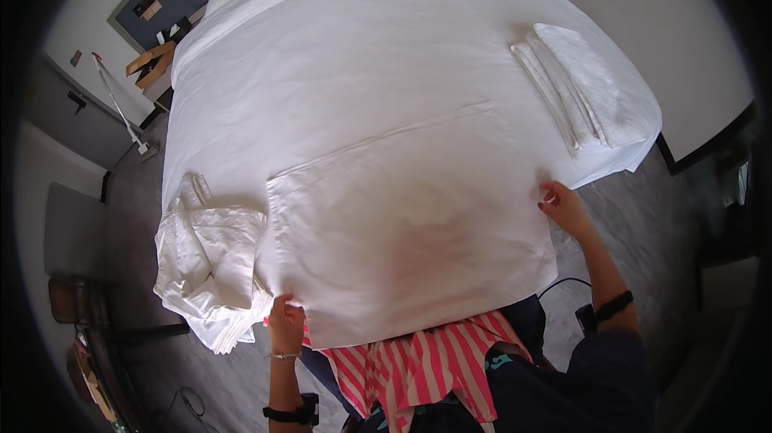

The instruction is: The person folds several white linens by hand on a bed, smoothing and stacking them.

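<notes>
A white pillowcase [398, 222], or a similar flat piece of bed linen, lies spread across the foot of the bed [362, 59], its near edge hanging towards me. My left hand [286, 321] is at its near left side with the fingers curled; whether cloth is pinched between them I cannot tell. At the right side, my right hand [556, 205] has thumb and finger close together by the cloth's edge, and its hold is unclear too. Crumpled white linen [217, 258] is piled just left of the spread piece. Folded white towels [582, 89] rest on the bed's right corner.
A floor mop [117, 98] leans by the grey door [66, 113]. An open cardboard box [154, 65] stands on the bedside table at the upper left. A black cable [564, 280] shows beside me at the right, another cable [190, 403] on the floor at lower left.
</notes>
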